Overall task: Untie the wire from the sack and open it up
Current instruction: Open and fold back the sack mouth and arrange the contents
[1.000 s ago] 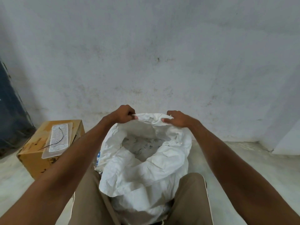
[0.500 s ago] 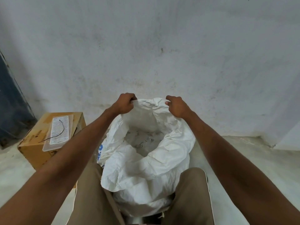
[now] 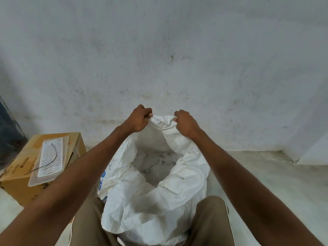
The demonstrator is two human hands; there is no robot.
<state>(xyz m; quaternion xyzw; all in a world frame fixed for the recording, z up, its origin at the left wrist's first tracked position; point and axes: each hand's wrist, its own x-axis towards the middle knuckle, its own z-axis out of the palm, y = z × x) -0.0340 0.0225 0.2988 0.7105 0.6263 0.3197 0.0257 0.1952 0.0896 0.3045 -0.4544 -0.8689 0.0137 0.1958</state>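
Observation:
A white sack [image 3: 145, 205] stands between my knees with its mouth wide open, and grey scraps [image 3: 156, 162] show inside. My left hand [image 3: 139, 118] grips the far rim of the sack on the left. My right hand [image 3: 185, 122] grips the same far rim on the right, and both hold it raised. A thin black wire [image 3: 50, 158] lies loose on a ribbed clear plastic piece [image 3: 48, 161] at the left, apart from the sack.
A cardboard box [image 3: 19, 176] stands on the floor to the left, bearing the plastic piece. A stained white wall [image 3: 168, 59] rises close behind the sack. A dark blue surface [image 3: 8, 128] shows at the far left edge. Pale concrete floor [image 3: 266, 174] spreads to the right.
Both hands have lifted the far rim of the sack higher and moved a little closer together. The sack mouth stands taller at the back. The wire and box stayed put.

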